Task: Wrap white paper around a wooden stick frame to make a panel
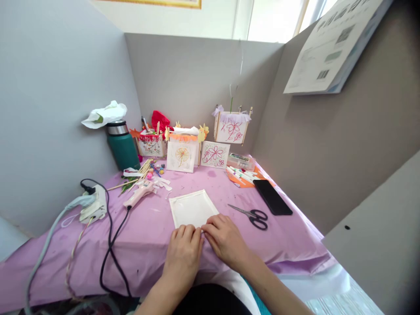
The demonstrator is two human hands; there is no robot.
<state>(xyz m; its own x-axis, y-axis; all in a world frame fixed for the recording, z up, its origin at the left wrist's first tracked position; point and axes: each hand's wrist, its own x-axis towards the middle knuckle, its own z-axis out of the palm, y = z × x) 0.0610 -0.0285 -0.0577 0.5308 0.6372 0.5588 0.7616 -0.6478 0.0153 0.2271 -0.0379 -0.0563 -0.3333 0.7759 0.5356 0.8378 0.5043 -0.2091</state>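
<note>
A white rectangular paper panel with a raised frame (192, 207) lies flat on the purple table cover (147, 238), right in front of me. My left hand (183, 253) rests at its near edge, fingers curled down onto the edge. My right hand (225, 238) sits beside it, fingertips pressed together at the panel's near right corner. Both hands touch the panel's front edge; whether they pinch anything small there is hidden.
Black scissors (252, 215) and a black phone (272, 197) lie to the right. A pink glue gun (139, 193) with black cord, a power strip (93, 205), a green flask (122, 146), wooden sticks, markers (241, 173) and several decorated paper lanterns (182, 151) stand behind. Grey partitions enclose the desk.
</note>
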